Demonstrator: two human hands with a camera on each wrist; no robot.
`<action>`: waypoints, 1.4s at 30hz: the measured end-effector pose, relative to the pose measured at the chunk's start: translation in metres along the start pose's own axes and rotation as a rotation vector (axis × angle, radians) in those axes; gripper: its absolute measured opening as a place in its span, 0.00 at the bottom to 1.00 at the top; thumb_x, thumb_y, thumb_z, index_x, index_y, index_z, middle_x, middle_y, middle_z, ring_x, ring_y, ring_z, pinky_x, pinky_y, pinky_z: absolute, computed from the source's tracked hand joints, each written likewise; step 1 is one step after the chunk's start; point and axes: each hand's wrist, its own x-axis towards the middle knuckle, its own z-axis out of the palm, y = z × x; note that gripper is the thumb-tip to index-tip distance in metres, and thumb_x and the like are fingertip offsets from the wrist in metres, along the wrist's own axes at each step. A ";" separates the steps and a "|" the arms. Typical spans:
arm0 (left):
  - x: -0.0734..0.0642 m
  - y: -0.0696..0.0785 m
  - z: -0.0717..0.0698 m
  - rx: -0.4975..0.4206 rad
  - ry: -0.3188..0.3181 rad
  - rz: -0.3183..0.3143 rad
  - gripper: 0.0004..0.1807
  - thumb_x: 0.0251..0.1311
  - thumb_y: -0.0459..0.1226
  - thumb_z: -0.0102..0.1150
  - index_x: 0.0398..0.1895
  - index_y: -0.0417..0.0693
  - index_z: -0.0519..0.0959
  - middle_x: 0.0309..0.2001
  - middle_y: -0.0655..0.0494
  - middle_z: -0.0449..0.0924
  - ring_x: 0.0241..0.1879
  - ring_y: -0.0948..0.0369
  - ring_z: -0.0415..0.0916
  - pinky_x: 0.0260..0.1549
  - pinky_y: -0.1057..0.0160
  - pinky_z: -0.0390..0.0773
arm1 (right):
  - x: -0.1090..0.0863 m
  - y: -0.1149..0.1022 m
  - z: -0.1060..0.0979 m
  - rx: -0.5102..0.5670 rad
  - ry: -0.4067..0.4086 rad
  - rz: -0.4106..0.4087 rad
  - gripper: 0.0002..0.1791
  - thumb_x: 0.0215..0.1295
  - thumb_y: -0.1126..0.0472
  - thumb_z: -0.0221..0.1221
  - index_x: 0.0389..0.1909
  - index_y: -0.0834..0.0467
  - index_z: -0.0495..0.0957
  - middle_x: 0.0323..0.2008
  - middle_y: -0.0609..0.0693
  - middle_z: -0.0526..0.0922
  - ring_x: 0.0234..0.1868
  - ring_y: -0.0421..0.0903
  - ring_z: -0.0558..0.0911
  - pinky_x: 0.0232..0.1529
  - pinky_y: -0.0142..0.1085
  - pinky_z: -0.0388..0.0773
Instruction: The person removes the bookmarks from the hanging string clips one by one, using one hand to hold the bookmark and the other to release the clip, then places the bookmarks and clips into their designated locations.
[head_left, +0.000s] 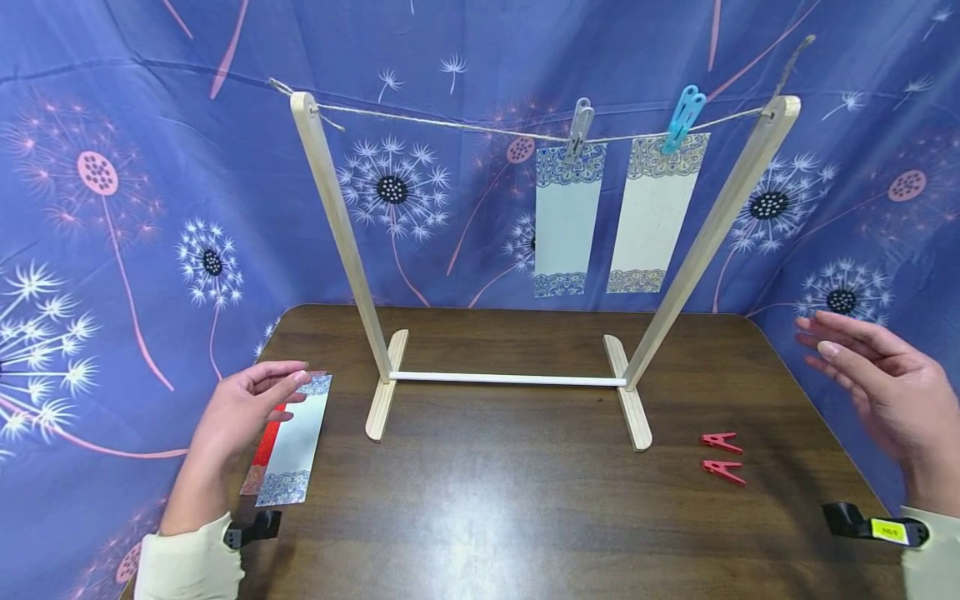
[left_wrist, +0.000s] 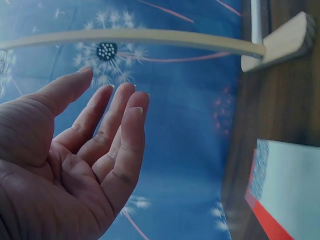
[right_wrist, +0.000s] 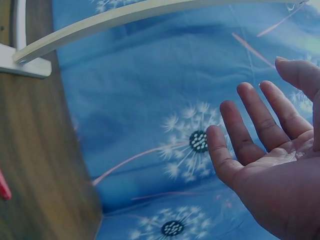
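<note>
Head view: left hand (head_left: pixel 243 408) and right hand (head_left: pixel 892 387) hover empty, unclenched, with blue-bordered pale rectangular card (head_left: pixel 296 442) at left and red plastic clothespins (head_left: pixel 715 467) at right on brown wooden table (head_left: pixel 420 467), likely for easy reach.

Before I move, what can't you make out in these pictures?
Red paper strip with patterned ends: head view, largely covered by the pale paper strip with blue patterned ends, partly by the left grip.
Rest of both strips: left wrist view, cut off by the picture's edges.
Red plastic clothespin: right wrist view, cut off by the left edge; which one is unclear.
Print on the yellow rectangular label: head view, too small.
</note>
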 end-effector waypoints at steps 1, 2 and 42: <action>0.001 0.003 0.002 -0.016 0.003 0.011 0.25 0.62 0.50 0.61 0.57 0.45 0.76 0.46 0.62 0.83 0.40 0.63 0.82 0.34 0.60 0.84 | 0.002 -0.002 0.001 -0.002 -0.003 -0.005 0.24 0.68 0.81 0.43 0.65 0.76 0.58 0.60 0.60 0.74 0.59 0.47 0.76 0.53 0.28 0.76; 0.002 0.005 0.004 -0.037 0.005 0.017 0.25 0.62 0.49 0.61 0.57 0.46 0.76 0.46 0.62 0.83 0.40 0.63 0.82 0.34 0.61 0.84 | 0.005 -0.004 0.002 -0.004 -0.004 -0.009 0.24 0.68 0.81 0.44 0.65 0.76 0.59 0.60 0.60 0.74 0.59 0.46 0.76 0.53 0.28 0.76; 0.062 0.085 0.135 -0.397 -0.008 0.345 0.18 0.61 0.36 0.64 0.53 0.41 0.78 0.45 0.47 0.83 0.36 0.58 0.83 0.29 0.52 0.84 | 0.089 -0.096 0.092 0.102 -0.035 -0.148 0.23 0.66 0.81 0.48 0.63 0.75 0.63 0.59 0.65 0.73 0.58 0.54 0.75 0.55 0.33 0.75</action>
